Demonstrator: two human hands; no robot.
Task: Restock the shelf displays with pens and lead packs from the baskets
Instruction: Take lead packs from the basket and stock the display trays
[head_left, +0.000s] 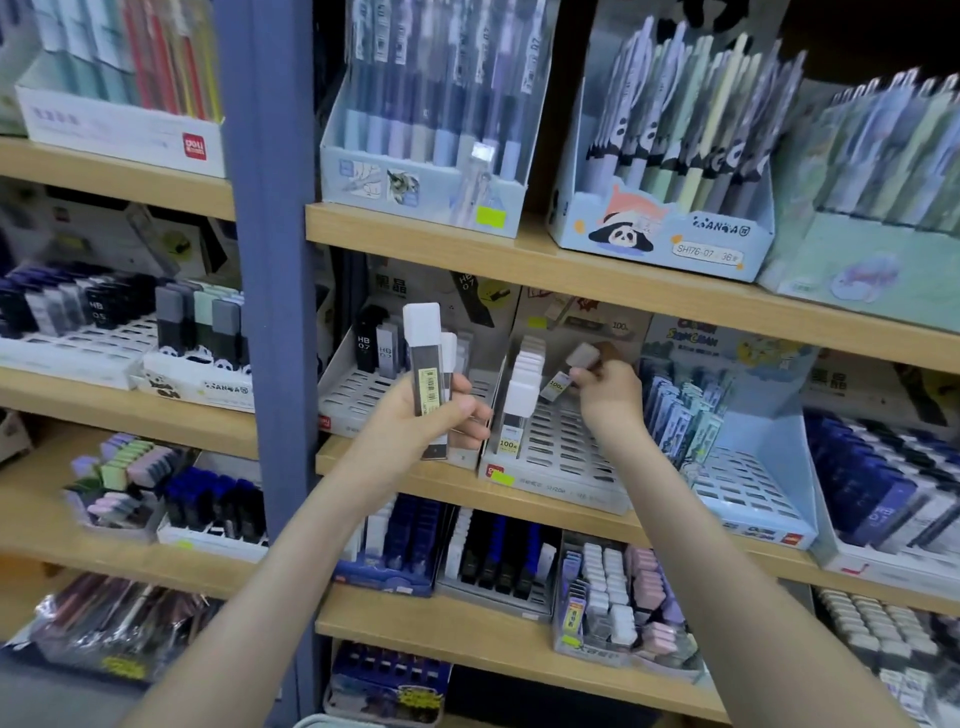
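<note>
The left hand (415, 423) grips a small bundle of lead packs (427, 364), its fingers curled round their lower halves. The packs stand upright with their long axis vertical, white caps on top and a barcode label facing the camera. They are held in front of a wooden shelf (441, 483).

The right hand (610, 389) pinches a single lead pack (566, 373) between thumb and fingertips. This pack tilts, with its white cap up to the right and its labelled end down to the left, just above a grey slotted display tray (566, 452). A row of white-capped packs (524, 395) stands upright along the tray's left side, just beside the tilted pack.
</note>
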